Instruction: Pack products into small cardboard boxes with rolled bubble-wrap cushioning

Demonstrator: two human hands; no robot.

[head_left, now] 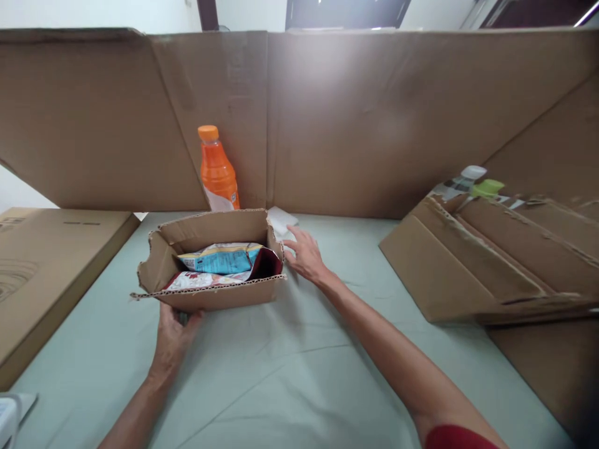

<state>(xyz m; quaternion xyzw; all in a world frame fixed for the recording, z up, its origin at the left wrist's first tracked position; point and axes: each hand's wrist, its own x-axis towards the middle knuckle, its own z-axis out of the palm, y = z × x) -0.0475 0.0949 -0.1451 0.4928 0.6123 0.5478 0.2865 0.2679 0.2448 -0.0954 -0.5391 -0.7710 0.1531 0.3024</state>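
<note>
Small open box: A small open cardboard box (234,298) with torn edges sits left of centre on the pale green table cover (281,393), between the 2 hands; whether its base is fully down is hard to tell.
Long axis of the box: Runs left to right across the person's front, its right end slightly farther away; the opening faces up.
Inside the box: 2 packets, a blue packet (234,260) behind a white and dark red packet (201,280).
Left hand: The left hand (173,337) is at the near left bottom edge, thumb apart from the fingers, which vanish under the box; I cannot tell how firmly it grips. From it, the box lies ahead and to the right.
Right hand: The right hand (305,252) is at the right end wall, fingers loosely spread and curved; contact is unclear. From it, the box lies directly left.
Nearer hand: Neither clearly; each is at a different end.
Behind the box: An orange bottle (219,171) stands upright; a white item (281,219) lies beyond the right corner.
Far right: A larger cardboard box (449,262), tilted, well apart from the right hand.
</note>
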